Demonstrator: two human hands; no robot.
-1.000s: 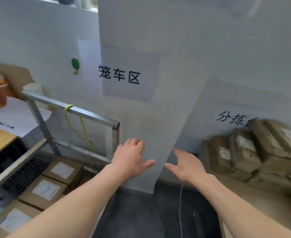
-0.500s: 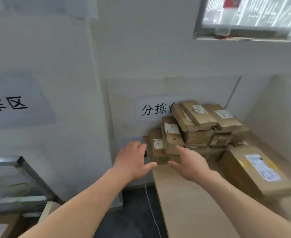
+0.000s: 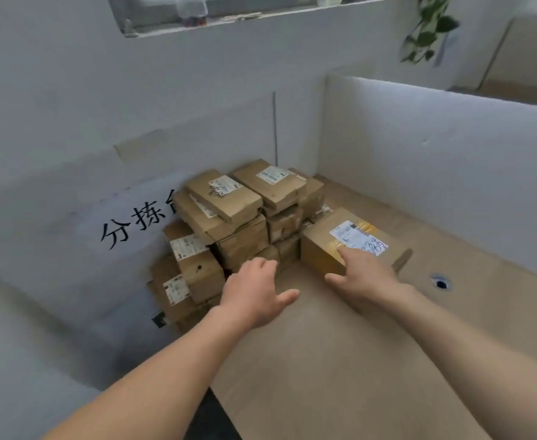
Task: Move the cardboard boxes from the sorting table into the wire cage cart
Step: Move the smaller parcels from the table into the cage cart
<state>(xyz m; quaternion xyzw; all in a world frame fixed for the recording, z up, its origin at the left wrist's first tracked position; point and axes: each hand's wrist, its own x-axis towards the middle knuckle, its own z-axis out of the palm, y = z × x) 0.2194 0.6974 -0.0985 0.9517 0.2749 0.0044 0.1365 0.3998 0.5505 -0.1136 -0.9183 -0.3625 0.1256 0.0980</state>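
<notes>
Nearer the stack [image 3: 229, 217] now: right hand [image 3: 365, 274] splayed on near edge of large box [image 3: 322, 238], left hand [image 3: 254, 296] open, empty, over table [image 3: 324, 360].

The stacked cardboard boxes [image 3: 238, 217] at eleven o'clock are matt brown, creased and scuffed at the edges. The larger box [image 3: 321, 249] at one o'clock carries glossy yellowish tape [image 3: 368, 224] and a smooth white paper label [image 3: 352, 236]. The sorting table [image 3: 340, 360] is smooth, matt tan board. The partition [image 3: 435, 160] at two o'clock looks matt white.
</notes>
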